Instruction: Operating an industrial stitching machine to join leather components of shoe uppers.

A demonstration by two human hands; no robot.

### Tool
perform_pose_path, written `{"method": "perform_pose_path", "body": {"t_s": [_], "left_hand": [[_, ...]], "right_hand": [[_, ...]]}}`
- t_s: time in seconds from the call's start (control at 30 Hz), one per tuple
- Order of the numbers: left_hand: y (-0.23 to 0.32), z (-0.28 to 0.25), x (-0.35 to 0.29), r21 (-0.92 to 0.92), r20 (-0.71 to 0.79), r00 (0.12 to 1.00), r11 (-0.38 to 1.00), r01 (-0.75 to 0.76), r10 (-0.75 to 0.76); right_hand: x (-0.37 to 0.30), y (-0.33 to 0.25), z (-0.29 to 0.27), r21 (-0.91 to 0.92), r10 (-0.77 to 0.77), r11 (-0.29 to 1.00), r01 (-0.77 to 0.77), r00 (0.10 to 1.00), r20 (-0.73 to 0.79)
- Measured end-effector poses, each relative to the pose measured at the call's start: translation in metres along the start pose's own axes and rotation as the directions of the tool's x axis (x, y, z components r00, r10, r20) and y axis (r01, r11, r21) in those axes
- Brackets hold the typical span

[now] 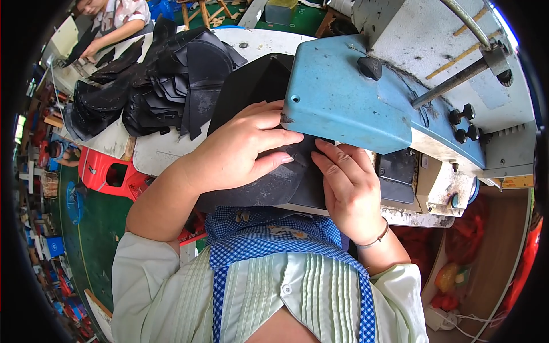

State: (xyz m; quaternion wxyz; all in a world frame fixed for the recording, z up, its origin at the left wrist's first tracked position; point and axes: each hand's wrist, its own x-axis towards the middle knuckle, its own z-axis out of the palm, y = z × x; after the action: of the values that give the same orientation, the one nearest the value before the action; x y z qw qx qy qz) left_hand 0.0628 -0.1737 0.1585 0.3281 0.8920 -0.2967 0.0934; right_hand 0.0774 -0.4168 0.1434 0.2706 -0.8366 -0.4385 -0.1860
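A large black sheet piece (251,180), leather-like with scuffed pale marks, lies under both hands at a blue-covered machine (343,91). My left hand (251,143) rests on it with fingers stretched and thumb apart. Some of its fingertips pass behind the machine's blue cover. Close by on the right, my right hand (350,186) lays its extended fingers on the sheet just below the cover; its thumb is mostly hidden. The machine's working point is out of sight under the cover. A further black panel (254,86) stretches out beyond my left hand.
Piles of black cut pieces (177,80) lie on the white table (163,151) at the far left. A red plastic stool or crate (108,171) stands below it. Another person (120,23) works at the upper left. A wooden compartment (503,251) holds red bags at the right.
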Motion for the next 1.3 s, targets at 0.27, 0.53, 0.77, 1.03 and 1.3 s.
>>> {"method": "perform_pose_path", "body": {"t_s": [0.27,0.53,0.77,1.03,1.3], "left_hand": [[0.002,0.011,-0.005,-0.046,-0.054,0.999,0.999,-0.006,0.003],[0.003,0.024,-0.005,0.068,-0.136,0.990,0.997,-0.025,0.034],[0.002,0.026,-0.001,0.121,-0.118,0.993,0.993,-0.013,0.028],[-0.001,0.026,0.001,0.158,-0.123,0.992,0.987,0.003,0.016],[-0.008,0.024,0.005,0.179,-0.105,0.994,0.984,0.026,-0.007]], "right_hand": [[0.000,-0.001,0.001,0.012,0.036,0.999,-0.035,0.999,-0.017],[0.002,-0.003,0.001,-0.041,0.024,0.999,-0.027,0.998,-0.052],[0.001,-0.004,0.001,-0.021,0.108,0.994,-0.108,0.994,-0.026],[0.003,-0.004,0.000,-0.036,0.095,0.995,-0.095,0.995,-0.020],[0.003,-0.003,0.002,-0.049,0.099,0.994,-0.099,0.995,-0.008]]}}
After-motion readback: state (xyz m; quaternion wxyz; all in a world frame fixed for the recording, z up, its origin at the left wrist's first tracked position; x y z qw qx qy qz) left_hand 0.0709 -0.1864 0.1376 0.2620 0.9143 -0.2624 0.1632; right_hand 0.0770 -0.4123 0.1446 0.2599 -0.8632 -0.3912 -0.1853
